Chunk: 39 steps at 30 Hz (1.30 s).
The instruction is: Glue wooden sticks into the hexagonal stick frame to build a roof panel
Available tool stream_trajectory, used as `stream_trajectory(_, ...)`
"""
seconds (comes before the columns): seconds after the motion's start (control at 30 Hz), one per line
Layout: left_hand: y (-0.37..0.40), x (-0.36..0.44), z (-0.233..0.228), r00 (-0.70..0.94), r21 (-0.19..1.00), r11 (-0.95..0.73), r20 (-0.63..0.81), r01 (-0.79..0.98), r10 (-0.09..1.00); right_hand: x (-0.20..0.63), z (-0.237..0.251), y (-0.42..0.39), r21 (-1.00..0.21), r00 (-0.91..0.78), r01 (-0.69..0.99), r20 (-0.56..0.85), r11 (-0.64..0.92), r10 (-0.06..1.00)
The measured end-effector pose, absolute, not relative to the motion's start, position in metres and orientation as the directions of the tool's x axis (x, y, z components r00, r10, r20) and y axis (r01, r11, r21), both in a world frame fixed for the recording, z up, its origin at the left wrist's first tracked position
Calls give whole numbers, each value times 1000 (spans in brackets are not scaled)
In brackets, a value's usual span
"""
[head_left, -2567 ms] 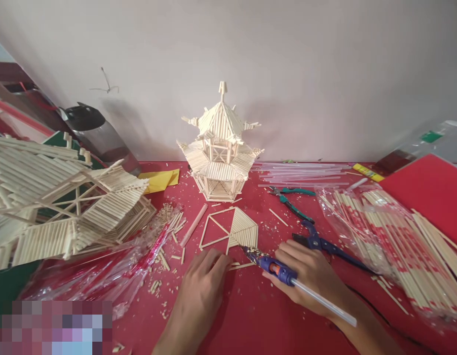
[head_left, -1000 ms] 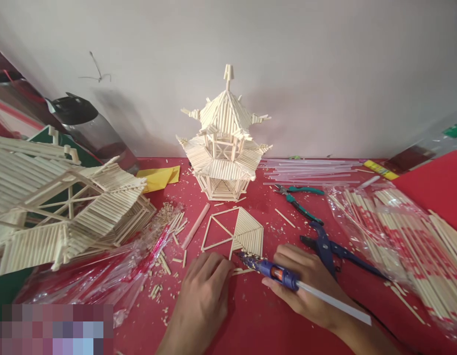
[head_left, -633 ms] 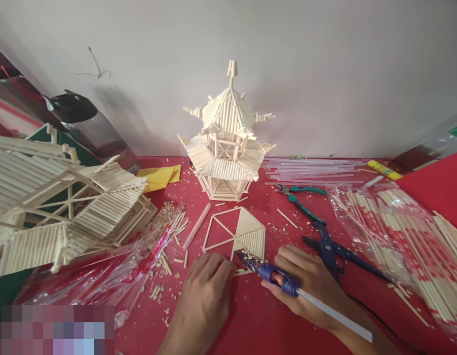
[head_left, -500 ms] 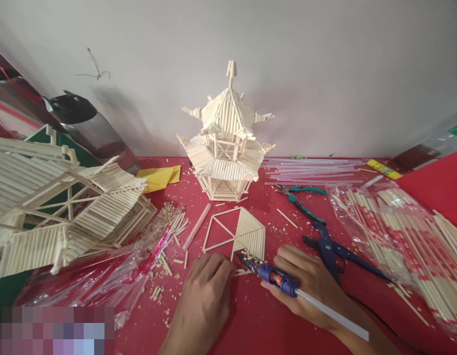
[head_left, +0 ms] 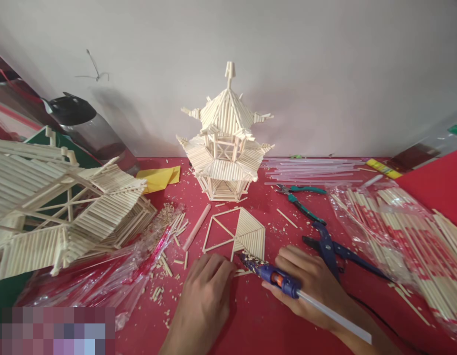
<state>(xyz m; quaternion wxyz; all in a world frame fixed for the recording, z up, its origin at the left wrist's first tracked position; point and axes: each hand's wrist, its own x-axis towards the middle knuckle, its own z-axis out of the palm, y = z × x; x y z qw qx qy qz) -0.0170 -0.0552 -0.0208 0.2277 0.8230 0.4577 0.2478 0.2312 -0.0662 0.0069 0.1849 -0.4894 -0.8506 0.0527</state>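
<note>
My right hand is closed around a blue hot glue gun, with a clear glue stick jutting from its back. Wood crumbs cling to the gun's dark front end, which points at the near side of a hexagonal stick panel. Thin sticks fill the panel's right part; its left part is bare frame. My left hand rests by the panel's near left edge, fingers curled down and their tips hidden. Between the hands lie short loose sticks.
A stick pagoda stands behind the panel, and a larger stick model lies at left. On the right are teal-handled cutters, blue pliers-like cutters and bagged sticks. Glue sticks lie near the wall.
Very little differs. The glue gun and my right hand have shifted slightly to the right; my left hand and the panel stay in place.
</note>
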Motion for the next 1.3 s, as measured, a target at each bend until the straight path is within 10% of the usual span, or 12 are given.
stream_trajectory(0.67, -50, -25, -3, 208, 568, -411, 388, 713, 898, 233, 32, -68, -585, -312, 752, 88, 302, 946)
stream_trajectory(0.93, -49, -20, -13, 259, 555, -445, 383, 703, 887, 274, 29, -75, -945, -397, 327, -168, -32, 902)
stream_trajectory(1.2, -45, -3, -15, 331, 481, -462, 335, 745, 882, 295, 31, -56, -807, -83, 588, -137, -63, 987)
stream_trajectory(1.3, -44, 2, -14, 354, 417, -485, 354, 769, 866, 296, 41, -39, -555, -69, 832, -57, 26, 996)
